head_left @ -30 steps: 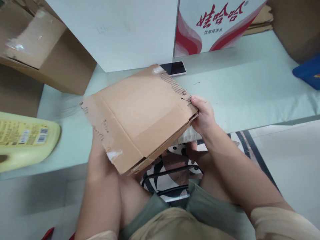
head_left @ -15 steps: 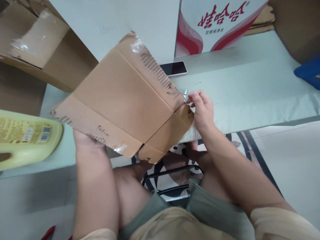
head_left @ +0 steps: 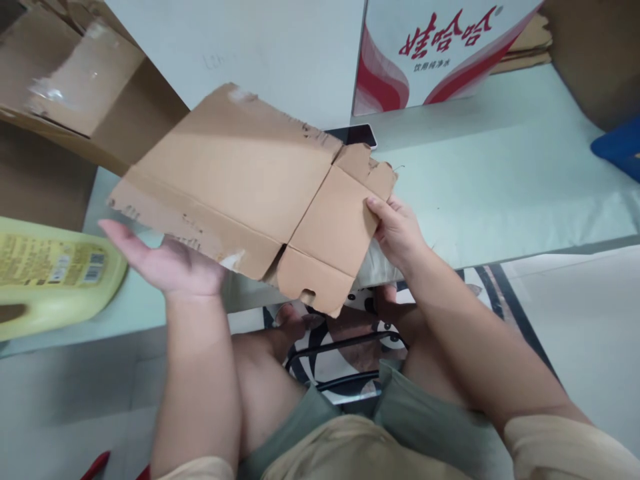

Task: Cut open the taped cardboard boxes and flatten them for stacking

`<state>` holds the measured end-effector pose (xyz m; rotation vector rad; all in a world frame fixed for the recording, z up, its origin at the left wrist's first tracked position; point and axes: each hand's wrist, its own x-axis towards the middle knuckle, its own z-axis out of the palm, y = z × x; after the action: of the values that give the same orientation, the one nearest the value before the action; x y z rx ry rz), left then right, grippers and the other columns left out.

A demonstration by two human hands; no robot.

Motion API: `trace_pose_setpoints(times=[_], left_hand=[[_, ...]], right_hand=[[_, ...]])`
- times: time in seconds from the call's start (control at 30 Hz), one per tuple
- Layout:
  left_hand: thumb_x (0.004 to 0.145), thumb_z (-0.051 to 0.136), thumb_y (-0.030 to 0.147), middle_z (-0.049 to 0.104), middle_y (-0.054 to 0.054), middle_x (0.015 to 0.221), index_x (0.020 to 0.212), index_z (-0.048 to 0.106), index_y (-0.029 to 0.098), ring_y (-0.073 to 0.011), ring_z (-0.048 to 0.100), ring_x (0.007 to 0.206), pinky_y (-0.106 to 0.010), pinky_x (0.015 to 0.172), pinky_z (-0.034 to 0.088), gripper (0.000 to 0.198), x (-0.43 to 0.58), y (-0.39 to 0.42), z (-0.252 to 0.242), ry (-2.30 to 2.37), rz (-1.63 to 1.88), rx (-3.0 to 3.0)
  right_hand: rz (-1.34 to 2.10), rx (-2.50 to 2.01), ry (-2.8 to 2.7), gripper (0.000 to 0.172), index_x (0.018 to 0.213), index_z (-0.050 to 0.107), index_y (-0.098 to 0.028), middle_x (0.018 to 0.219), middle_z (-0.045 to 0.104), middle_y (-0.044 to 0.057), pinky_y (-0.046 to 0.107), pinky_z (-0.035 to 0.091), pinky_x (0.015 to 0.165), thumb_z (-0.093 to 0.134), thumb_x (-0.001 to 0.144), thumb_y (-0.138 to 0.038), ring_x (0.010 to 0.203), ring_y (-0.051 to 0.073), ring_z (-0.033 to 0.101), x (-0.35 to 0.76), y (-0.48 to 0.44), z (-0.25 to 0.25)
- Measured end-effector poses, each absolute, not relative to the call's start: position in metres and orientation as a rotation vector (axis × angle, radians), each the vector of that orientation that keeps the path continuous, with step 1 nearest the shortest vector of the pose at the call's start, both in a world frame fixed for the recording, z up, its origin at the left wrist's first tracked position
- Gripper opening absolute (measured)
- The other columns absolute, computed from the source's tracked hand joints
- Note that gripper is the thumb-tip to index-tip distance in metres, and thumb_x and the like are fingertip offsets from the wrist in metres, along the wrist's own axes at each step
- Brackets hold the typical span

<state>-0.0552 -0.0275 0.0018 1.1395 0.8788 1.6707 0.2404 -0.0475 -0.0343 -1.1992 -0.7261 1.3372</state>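
A flattened piece of brown cardboard (head_left: 240,167) with creases, torn edges and bits of tape is held up at a slant in front of me. My right hand (head_left: 400,230) pinches its right-hand flap, thumb on top and fingers behind. Palm up under the lower left edge is my left hand (head_left: 175,267); its thumb stretches out to the left, while the cardboard hides the other fingers. Partly behind the cardboard, a phone (head_left: 363,136) lies on the pale green tabletop (head_left: 485,160).
A yellow jug (head_left: 60,280) stands at the left. Brown cardboard boxes (head_left: 125,100) fill the upper left. A white and red carton (head_left: 445,53) is at the back, and something blue (head_left: 620,148) sits at the right edge. Red handles (head_left: 96,465) show at lower left.
The right-hand flap has swung out flat, and my right hand now grips it; the small metal blade-like piece by those fingers is out of sight. My left thumb has come off the cardboard and spread.
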Motion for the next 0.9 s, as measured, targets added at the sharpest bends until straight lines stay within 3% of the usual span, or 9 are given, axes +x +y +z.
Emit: trace_pose_setpoints(times=[0.07, 0.17, 0.27, 0.4, 0.47, 0.6, 0.8, 0.9], left_hand=[[0.084, 0.07, 0.067, 0.076, -0.01, 0.13, 0.11, 0.071, 0.023, -0.0342, 0.055, 0.147, -0.057, 0.128, 0.042, 0.051, -0.055, -0.029, -0.002, 0.867, 1.633, 1.082], [0.078, 0.082, 0.042, 0.081, -0.011, 0.115, 0.096, 0.072, 0.018, -0.0318, 0.066, 0.134, -0.051, 0.127, 0.045, 0.032, -0.054, -0.028, -0.005, 1.006, 1.606, 0.893], [0.088, 0.068, 0.021, 0.084, -0.01, 0.102, 0.098, 0.075, 0.014, -0.0256, 0.075, 0.119, -0.042, 0.12, 0.053, 0.015, -0.049, -0.029, 0.002, 1.063, 1.65, 0.648], [0.089, 0.055, 0.004, 0.084, -0.006, 0.086, 0.103, 0.077, 0.012, -0.0174, 0.08, 0.08, -0.034, 0.106, 0.062, 0.028, -0.043, -0.035, 0.017, 1.125, 1.601, 0.456], [0.084, 0.06, 0.001, 0.084, -0.006, 0.085, 0.106, 0.077, 0.011, -0.0178, 0.08, 0.072, -0.033, 0.1, 0.066, 0.03, -0.045, -0.038, 0.019, 1.176, 1.454, 0.432], [0.073, 0.074, 0.004, 0.085, -0.008, 0.09, 0.114, 0.077, 0.014, -0.0241, 0.082, 0.075, -0.036, 0.087, 0.07, 0.042, -0.051, -0.04, 0.009, 1.233, 1.166, 0.526], [0.065, 0.086, 0.014, 0.085, -0.013, 0.099, 0.107, 0.078, 0.013, -0.0301, 0.083, 0.083, -0.038, 0.08, 0.071, 0.043, -0.049, -0.041, -0.001, 1.201, 0.971, 0.649], [0.06, 0.09, 0.019, 0.085, -0.013, 0.101, 0.106, 0.077, 0.013, -0.0322, 0.082, 0.088, -0.04, 0.08, 0.071, 0.048, -0.045, -0.04, 0.0, 1.233, 0.995, 0.657]], right_hand=[[1.275, -1.197, -0.737, 0.06, 0.086, 0.058, -0.024, 0.069, 0.057, -0.006, 0.023, 0.037, 0.049, 0.092, 0.058, -0.064, 0.055, 0.008, 0.047, 0.236, -0.049, -0.033], [1.186, -1.182, -0.787, 0.063, 0.087, 0.056, -0.024, 0.065, 0.052, -0.009, 0.022, 0.033, 0.046, 0.091, 0.058, -0.068, 0.051, 0.007, 0.04, 0.232, -0.049, -0.035], [1.105, -1.176, -0.79, 0.057, 0.087, 0.056, -0.025, 0.067, 0.05, -0.008, 0.021, 0.033, 0.047, 0.085, 0.065, -0.069, 0.054, 0.007, 0.043, 0.236, -0.046, -0.035], [1.026, -1.179, -0.668, 0.042, 0.089, 0.06, -0.025, 0.079, 0.061, -0.004, 0.02, 0.043, 0.054, 0.072, 0.076, -0.063, 0.063, 0.008, 0.056, 0.26, -0.036, -0.029], [1.087, -1.243, -0.644, 0.031, 0.088, 0.062, -0.024, 0.079, 0.064, -0.003, 0.018, 0.042, 0.053, 0.074, 0.076, -0.05, 0.061, 0.007, 0.057, 0.272, -0.034, -0.025], [1.266, -1.358, -0.726, 0.021, 0.088, 0.069, -0.022, 0.086, 0.072, -0.002, 0.018, 0.046, 0.056, 0.078, 0.071, -0.03, 0.065, 0.006, 0.062, 0.28, -0.037, -0.02], [1.392, -1.192, -0.865, 0.032, 0.085, 0.063, -0.023, 0.076, 0.061, -0.006, 0.019, 0.047, 0.06, 0.087, 0.066, -0.034, 0.065, 0.007, 0.055, 0.272, -0.044, -0.02], [1.402, -1.086, -0.859, 0.035, 0.086, 0.064, -0.025, 0.079, 0.063, -0.006, 0.022, 0.05, 0.064, 0.089, 0.066, -0.039, 0.068, 0.008, 0.056, 0.271, -0.045, -0.019]])
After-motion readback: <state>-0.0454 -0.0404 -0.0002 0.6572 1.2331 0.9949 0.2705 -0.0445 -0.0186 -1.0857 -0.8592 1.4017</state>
